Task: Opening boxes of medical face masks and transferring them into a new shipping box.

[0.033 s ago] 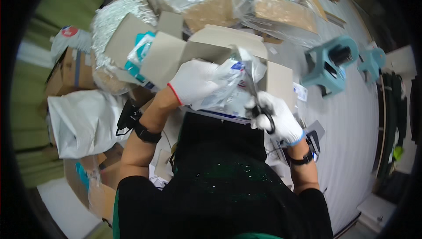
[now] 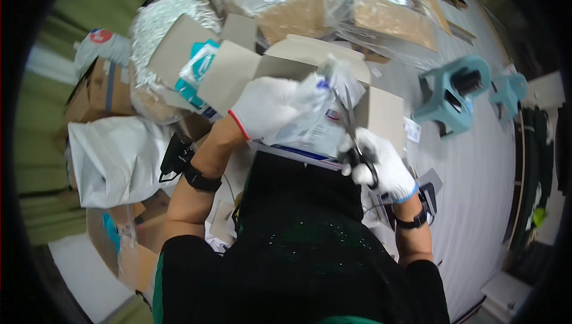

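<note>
Above the open pale carton (image 2: 386, 118), the gloved left hand (image 2: 267, 109) is closed on a clear plastic bag (image 2: 311, 102), which is gathered in its fingers. It seems that the bag is gripped in this way so that the film stays lifted and steady. Over the right part of the carton, the gloved right hand (image 2: 386, 166) is wrapped around the black handles of the scissors (image 2: 350, 120). Their blades stand a little apart and point away from the body, probably for keeping the edges far from the wearer. Whether the blades touch the bag, I cannot tell.

The carton has its flaps folded outward, perhaps so that nothing blocks the hands. Inside it, below the bag, lies a clear package with a small label (image 2: 333, 114); the blur hides what it contains.

To the left of the carton, a teal-and-white packet (image 2: 199, 65) rests by the spread flaps, and farther left sits a white sack (image 2: 119, 166), whose contents are hidden. Nearer to the wearer than the carton, at the left, a brown cardboard box (image 2: 149, 267) holds crumpled clear plastic and something teal. Right of the carton stands a light blue stool (image 2: 463, 118).
</note>
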A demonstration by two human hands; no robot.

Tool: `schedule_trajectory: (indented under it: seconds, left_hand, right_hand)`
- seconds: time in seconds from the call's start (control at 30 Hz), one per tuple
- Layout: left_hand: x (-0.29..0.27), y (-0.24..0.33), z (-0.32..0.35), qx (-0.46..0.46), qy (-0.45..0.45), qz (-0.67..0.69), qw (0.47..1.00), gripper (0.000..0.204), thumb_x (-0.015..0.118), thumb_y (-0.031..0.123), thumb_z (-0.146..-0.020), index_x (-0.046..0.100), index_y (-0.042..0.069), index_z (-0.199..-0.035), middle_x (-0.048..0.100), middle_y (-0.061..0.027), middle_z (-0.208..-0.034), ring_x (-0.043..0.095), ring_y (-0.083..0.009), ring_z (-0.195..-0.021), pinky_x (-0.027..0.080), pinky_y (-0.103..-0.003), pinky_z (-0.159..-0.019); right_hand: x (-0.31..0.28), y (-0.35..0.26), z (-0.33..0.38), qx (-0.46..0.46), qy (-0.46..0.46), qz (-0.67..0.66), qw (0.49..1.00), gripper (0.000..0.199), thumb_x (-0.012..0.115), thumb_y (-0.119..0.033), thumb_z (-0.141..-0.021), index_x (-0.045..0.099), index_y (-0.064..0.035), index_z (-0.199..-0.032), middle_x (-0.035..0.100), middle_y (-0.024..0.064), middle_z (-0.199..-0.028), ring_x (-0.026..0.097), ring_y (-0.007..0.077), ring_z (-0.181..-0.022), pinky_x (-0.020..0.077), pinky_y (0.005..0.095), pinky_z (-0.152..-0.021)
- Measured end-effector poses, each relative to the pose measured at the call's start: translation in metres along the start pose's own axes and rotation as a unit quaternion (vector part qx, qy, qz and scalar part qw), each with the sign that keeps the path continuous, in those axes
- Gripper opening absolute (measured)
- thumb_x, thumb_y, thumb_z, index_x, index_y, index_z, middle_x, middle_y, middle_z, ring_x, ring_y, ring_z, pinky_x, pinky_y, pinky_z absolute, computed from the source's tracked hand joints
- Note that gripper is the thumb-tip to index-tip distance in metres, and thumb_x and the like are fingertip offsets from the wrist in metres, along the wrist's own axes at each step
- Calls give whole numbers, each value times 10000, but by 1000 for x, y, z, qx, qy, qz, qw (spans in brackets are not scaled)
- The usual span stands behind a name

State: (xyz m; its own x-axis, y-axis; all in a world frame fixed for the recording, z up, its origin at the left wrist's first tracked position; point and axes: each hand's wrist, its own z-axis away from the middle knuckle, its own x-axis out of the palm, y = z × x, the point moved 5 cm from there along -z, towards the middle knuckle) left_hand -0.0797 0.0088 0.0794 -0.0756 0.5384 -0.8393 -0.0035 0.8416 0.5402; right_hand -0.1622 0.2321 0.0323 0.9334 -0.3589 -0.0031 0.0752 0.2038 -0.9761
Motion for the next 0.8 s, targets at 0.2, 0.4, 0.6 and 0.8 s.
schedule_trajectory:
  seconds: [0.2, 0.4, 0.6, 0.8]
  left_hand:
    - [-115, -90, 70, -38, 357, 209, 910, 334, 663, 165, -947, 672, -28, -1219, 728, -98, -1117, 689, -171, -963, 548, -328, -861]
    - [-122, -265, 124, -239, 512, 335, 754, 390, 722, 184, -913, 663, -45, -1223, 719, -129, -1125, 701, -203, -944, 558, -342, -836]
    - [-31, -363, 104, -359, 406, 307, 783, 454, 760, 276, -886, 674, -28, -1213, 718, -124, -1140, 695, -238, -994, 548, -372, -871]
    - [-56, -309, 75, -510, 444, -194, 711, 691, 761, 486, -787, 645, -38, -1223, 654, -264, -1222, 654, -380, -1113, 516, -450, -950]
  right_hand:
    - [9, 10, 8, 54, -10, -87, 995, 407, 800, -42, -747, 619, 17, -1107, 656, 76, -929, 640, 152, -855, 526, 282, -782]
    - [9, 6, 6, 72, 20, -77, 994, 377, 745, -21, -734, 617, 37, -1084, 659, 103, -925, 639, 177, -872, 542, 301, -787]
    - [12, 1, -1, 99, 31, -73, 992, 362, 740, -41, -745, 618, 43, -1075, 667, 113, -931, 652, 182, -876, 551, 293, -750]
    - [8, 5, 2, 104, 75, -38, 991, 351, 767, -94, -752, 637, 35, -1051, 675, 92, -923, 651, 158, -874, 537, 289, -780]
